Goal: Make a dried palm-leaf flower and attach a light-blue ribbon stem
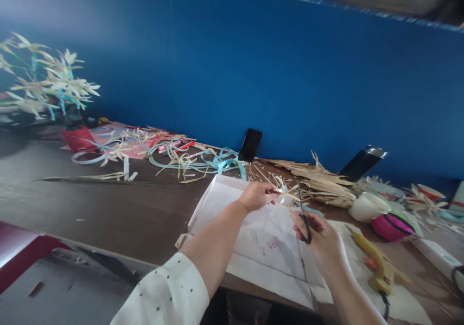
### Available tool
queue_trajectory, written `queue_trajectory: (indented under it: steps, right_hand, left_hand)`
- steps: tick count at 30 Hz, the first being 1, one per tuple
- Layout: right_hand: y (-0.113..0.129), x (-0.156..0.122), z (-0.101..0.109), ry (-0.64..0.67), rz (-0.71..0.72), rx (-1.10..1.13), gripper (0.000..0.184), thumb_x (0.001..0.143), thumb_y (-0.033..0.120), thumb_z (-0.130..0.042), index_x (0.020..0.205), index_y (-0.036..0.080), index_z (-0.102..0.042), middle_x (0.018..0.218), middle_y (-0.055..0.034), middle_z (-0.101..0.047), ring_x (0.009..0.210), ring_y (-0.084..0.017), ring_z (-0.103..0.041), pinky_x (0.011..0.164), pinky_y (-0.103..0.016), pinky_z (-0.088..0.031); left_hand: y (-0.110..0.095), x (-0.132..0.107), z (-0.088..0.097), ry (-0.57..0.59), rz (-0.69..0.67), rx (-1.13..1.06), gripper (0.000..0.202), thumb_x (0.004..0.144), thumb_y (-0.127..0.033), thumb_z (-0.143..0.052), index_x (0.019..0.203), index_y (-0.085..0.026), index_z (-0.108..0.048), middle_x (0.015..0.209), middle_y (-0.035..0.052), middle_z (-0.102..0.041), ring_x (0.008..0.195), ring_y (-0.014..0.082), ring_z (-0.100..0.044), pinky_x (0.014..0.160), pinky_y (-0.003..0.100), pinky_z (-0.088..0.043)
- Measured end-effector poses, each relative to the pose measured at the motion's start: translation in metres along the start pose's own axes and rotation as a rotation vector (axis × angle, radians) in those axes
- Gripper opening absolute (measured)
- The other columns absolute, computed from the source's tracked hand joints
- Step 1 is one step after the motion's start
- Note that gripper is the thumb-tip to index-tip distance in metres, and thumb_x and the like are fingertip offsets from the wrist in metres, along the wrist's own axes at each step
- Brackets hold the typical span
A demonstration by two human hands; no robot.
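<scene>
My left hand [258, 195] pinches a thin pale strip [286, 193] above a flat white box lid [232, 204] on the brown table [119, 209]. My right hand [321, 235] grips black-handled scissors [303, 214], whose blades point up at the strip. Both hands hover over the white sheet, which has pink writing on it. My left sleeve is white with dark dots.
A yellow glue gun [375, 262] lies to the right, beside a pink bowl [390, 226] and a white cup [367, 207]. Dried leaf strips [319, 177], blue ribbon [217, 163], a leaning black phone [251, 144], a dark flask [362, 163] and straw flowers [50, 83] line the blue wall.
</scene>
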State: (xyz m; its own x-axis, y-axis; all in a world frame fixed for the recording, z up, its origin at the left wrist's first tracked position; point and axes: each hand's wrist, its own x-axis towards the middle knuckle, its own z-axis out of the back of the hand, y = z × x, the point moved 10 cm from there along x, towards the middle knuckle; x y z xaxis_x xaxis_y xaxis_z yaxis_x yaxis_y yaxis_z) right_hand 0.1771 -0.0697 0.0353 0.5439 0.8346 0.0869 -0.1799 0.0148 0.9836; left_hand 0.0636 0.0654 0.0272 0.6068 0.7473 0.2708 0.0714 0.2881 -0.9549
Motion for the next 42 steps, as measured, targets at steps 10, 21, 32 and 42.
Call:
queue_trajectory:
  steps: [10, 21, 32, 42]
  right_hand:
    - [-0.005, 0.003, 0.012, -0.020, -0.039, -0.035, 0.042, 0.060, 0.046, -0.076, 0.087, 0.017, -0.062, 0.060, -0.0008, -0.061, 0.048, -0.012, -0.053, 0.049, -0.024, -0.045]
    - [-0.015, 0.001, 0.065, 0.020, -0.051, -0.844, 0.034, 0.062, 0.045, -0.065, 0.054, 0.022, -0.041, 0.046, 0.0038, -0.052, 0.047, -0.013, -0.046, 0.047, -0.025, -0.033]
    - [-0.029, -0.012, 0.069, 0.062, 0.012, -1.127, 0.031, 0.064, 0.049, -0.059, 0.054, 0.024, -0.043, 0.045, 0.0033, -0.051, 0.047, -0.016, -0.048, 0.047, -0.025, -0.031]
    - [-0.047, -0.012, 0.069, 0.164, -0.018, -0.842, 0.027, 0.065, 0.049, -0.056, 0.062, 0.023, -0.053, 0.051, 0.0015, -0.056, 0.048, -0.015, -0.050, 0.046, -0.025, -0.034]
  left_hand:
    - [-0.001, 0.001, 0.002, -0.014, -0.025, 0.038, 0.023, 0.074, -0.029, -0.060, 0.089, -0.014, -0.069, 0.066, 0.0033, -0.066, 0.057, 0.0098, -0.059, 0.052, 0.017, -0.043]
    - [-0.012, -0.001, 0.012, -0.090, -0.099, 0.055, 0.022, 0.075, -0.031, -0.060, 0.085, -0.015, -0.070, 0.078, 0.0034, -0.069, 0.066, 0.0111, -0.063, 0.062, 0.019, -0.047]
    - [-0.036, -0.005, 0.019, -0.142, -0.262, 0.162, 0.015, 0.077, -0.022, -0.059, 0.085, -0.016, -0.071, 0.082, 0.0033, -0.069, 0.074, 0.0123, -0.062, 0.068, 0.020, -0.045]
    - [-0.041, -0.006, 0.022, -0.182, -0.350, 0.211, 0.014, 0.078, -0.025, -0.060, 0.086, -0.019, -0.071, 0.086, 0.0029, -0.070, 0.080, 0.0126, -0.063, 0.072, 0.020, -0.045]
